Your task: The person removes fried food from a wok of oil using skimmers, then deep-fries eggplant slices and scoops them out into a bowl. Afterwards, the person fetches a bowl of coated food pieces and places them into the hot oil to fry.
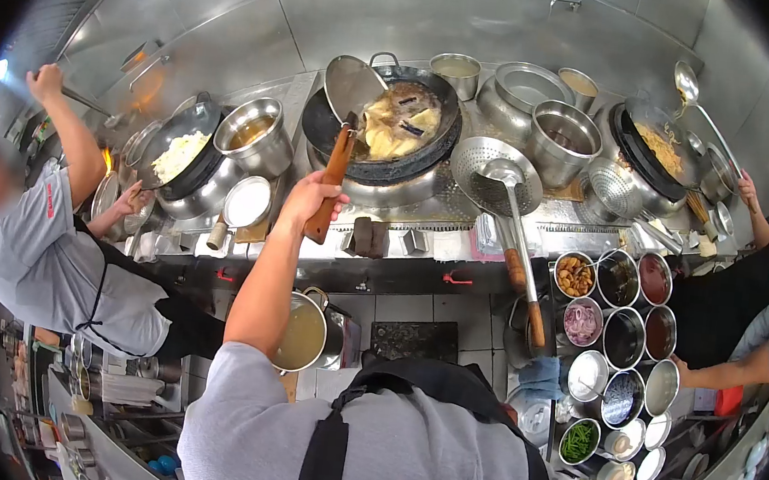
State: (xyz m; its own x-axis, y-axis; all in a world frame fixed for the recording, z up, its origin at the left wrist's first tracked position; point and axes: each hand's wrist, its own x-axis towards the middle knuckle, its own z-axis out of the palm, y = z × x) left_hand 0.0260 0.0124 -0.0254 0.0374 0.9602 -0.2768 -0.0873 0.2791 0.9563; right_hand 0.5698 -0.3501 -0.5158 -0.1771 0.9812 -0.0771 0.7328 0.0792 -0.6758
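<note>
My left hand (pixel 312 198) is closed around the wooden handle (pixel 335 175) of a round metal skimmer (pixel 355 86). The skimmer's head leans over the left side of a large black wok (pixel 453 122), tilted up. Inside the wok, pale yellow pieces with dark strips (pixel 402 126) sit in bubbling brown liquid. My right hand does not show. To the right of the wok, a metal ladle (pixel 505 172) lies across a perforated strainer (pixel 469 188), their wooden handles hanging over the stove's front edge.
A co-worker at the left (pixel 62 218) stands by a wok of pale food (pixel 179 157). Another person's arm (pixel 757 216) at the right holds a ladle over noodles (pixel 659 151). Metal pots (pixel 564 142) line the stove; several ingredient tins (pixel 624 339) stand at right.
</note>
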